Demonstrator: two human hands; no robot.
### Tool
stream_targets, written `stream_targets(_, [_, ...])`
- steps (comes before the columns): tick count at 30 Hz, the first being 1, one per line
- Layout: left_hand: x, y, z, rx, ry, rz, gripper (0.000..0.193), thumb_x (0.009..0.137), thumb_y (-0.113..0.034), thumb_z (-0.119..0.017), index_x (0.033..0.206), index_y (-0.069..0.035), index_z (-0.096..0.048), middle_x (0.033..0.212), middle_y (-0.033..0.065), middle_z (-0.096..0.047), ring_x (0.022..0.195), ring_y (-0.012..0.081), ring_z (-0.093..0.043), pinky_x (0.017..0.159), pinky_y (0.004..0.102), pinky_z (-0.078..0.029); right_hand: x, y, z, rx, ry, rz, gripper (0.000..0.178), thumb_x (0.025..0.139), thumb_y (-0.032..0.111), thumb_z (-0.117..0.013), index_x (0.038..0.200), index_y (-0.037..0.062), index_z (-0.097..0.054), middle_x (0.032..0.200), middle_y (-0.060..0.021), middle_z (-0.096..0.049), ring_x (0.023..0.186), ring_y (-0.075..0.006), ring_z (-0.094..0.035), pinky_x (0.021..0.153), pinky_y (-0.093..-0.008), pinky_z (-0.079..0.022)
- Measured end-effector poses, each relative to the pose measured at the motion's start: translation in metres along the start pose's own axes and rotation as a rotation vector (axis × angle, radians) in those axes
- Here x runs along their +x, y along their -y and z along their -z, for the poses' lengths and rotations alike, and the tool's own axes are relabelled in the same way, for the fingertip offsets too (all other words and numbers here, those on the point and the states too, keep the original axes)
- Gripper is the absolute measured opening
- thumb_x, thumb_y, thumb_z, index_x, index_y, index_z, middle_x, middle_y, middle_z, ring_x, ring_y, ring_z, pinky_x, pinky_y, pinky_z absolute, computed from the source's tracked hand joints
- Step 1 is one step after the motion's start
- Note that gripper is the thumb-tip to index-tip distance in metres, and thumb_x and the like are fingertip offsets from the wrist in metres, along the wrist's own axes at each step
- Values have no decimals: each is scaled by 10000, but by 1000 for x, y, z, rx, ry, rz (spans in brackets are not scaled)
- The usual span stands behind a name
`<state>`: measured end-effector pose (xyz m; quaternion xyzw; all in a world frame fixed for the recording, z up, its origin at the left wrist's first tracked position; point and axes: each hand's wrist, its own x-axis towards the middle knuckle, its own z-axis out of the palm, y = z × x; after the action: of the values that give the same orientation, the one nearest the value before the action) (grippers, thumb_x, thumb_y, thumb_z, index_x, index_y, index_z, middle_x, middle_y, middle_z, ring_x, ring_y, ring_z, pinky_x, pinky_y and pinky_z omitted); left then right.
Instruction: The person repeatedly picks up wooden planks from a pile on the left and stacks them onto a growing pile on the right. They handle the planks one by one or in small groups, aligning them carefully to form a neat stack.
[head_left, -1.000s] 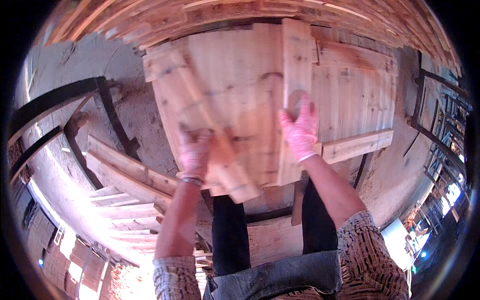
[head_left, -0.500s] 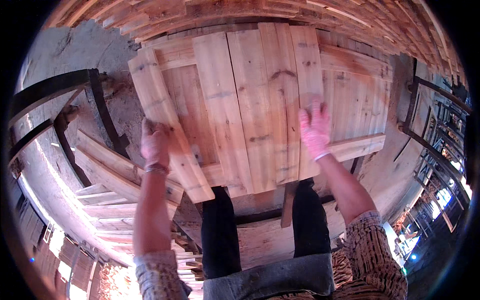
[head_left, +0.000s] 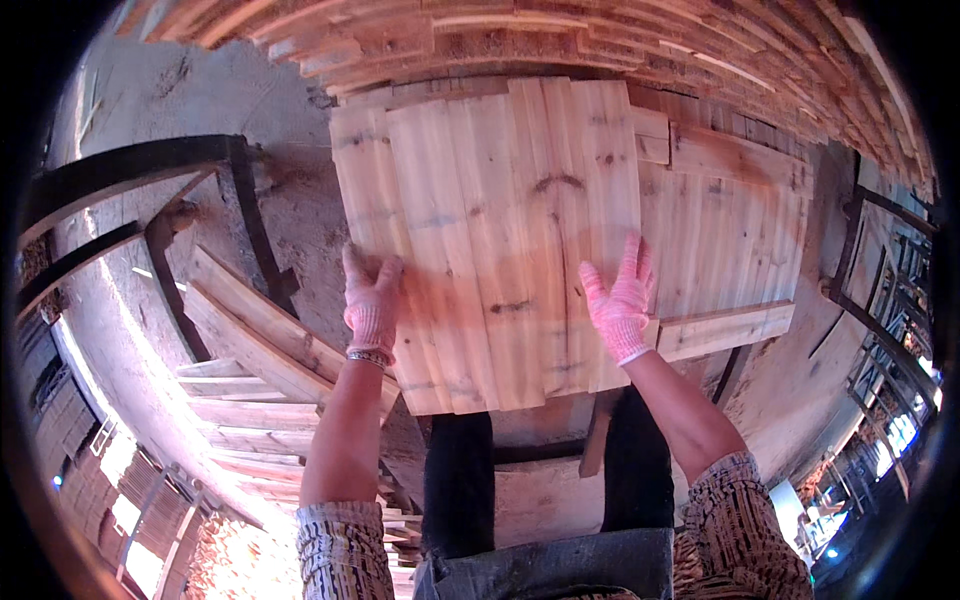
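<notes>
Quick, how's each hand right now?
Pink-gloved left hand: open, at the left edge of the row of flat pale wooden boards.
Pink-gloved right hand: open, thumb spread, at the row's right edge.

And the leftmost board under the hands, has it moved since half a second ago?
Yes: against the black frame, the leftmost board has turned, its far end swinging right, closing its gap to the next board.

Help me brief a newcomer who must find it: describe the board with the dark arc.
Find the broad row of pale wooden boards between the pink-gloved left hand and right hand. The board lies right of the row's middle. Its neighbours carry spots or smudges; only this one shows a thick dark arc in its upper half.
</notes>
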<state>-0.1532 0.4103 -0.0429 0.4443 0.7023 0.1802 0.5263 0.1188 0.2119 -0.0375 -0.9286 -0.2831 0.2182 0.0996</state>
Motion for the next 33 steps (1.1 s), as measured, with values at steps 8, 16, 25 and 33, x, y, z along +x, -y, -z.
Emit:
stream_targets(8, [31,-15,-1,-44,-35,5,607,864,-62,-695,1416,3,-451,954,74,-664,806,168,-636,712,311,-540,28,33,6,-35,0,-69,1018,801,555,-740,1557,99,-233,1563,-260,-287,1362,-502,-355,1099,-577,-352])
stream_targets(16, [48,-54,6,258,5,-27,439,862,-120,-716,1260,-15,-565,1070,105,-705,908,178,-666,785,326,-547,9,29,-15,-50,-9,-32,1113,768,580,-774,1568,64,-196,1555,-310,-270,1408,-490,-308,1147,-540,-311])
stream_targets(25, [56,-39,1,282,-119,-81,484,793,-191,-755,1234,-60,-607,987,142,-739,955,266,-712,846,376,-540,32,24,-8,9,0,-25,1125,774,562,-792,1552,-14,-219,1559,-311,-253,1437,-423,-305,1173,-443,-307])
stream_targets(33, [38,-45,-1,566,-175,-205,470,870,-225,-709,1266,-40,-532,1133,176,-681,1034,346,-667,868,397,-540,35,49,9,-159,60,10,1023,846,590,-710,1553,9,-253,1562,-285,-282,1445,-401,-301,1186,-421,-284])
